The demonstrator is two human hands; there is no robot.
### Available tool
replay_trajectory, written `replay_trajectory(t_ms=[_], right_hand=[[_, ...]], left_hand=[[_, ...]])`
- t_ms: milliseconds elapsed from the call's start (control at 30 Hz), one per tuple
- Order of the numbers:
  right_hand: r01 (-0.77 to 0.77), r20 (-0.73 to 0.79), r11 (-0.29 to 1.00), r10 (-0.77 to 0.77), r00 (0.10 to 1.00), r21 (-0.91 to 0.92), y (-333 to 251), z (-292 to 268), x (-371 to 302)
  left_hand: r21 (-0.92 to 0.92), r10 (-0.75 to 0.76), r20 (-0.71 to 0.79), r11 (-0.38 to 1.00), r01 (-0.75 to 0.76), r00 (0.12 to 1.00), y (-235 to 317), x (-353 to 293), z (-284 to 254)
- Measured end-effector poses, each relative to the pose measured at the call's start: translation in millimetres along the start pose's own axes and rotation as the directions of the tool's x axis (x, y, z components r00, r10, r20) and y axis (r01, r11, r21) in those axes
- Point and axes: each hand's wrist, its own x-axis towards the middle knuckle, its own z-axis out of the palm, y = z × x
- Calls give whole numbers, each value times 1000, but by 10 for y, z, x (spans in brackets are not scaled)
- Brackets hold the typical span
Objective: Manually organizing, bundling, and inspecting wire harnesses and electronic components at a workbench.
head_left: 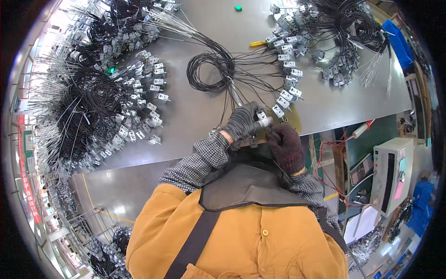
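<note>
My left hand, in a grey striped glove, is closed on a small silver-white box-shaped part near the front edge of the metal table. A pale wrapped tip shows at one of its fingers. Close beside it, my right hand, in a dark maroon glove, has its fingers curled together; what they hold, if anything, is hidden. Beyond both hands lies a coiled black cable bundle, its wires fanning right to a curved row of similar parts. A yellowish mat lies partly under that row's near end.
Large heaps of wired parts cover the table's left and far right. A yellow stick-like piece lies by the row. To the right stand a pale control box, red cables and a blue bin.
</note>
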Motion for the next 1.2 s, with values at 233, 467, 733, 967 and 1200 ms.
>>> replay_trajectory(t_ms=[233,467,733,967,1200], right_hand=[[-118,-64,992,121,991,46,85,238,-99],[-290,182,917,247,952,274,300,229,-502],[-257,-25,965,256,966,-44,14,164,-241],[-409,103,901,397,912,147,181,227,-294],[-593,328,725,497,803,351,386,223,-247]], left_hand=[[15,44,39,999,-44,998,-114,18,41],[144,146,37,978,-150,989,-90,-10,91],[254,146,27,956,-148,989,-64,-73,145],[237,89,22,967,-92,996,3,-55,169],[234,110,-10,967,-104,994,-25,-32,196]])
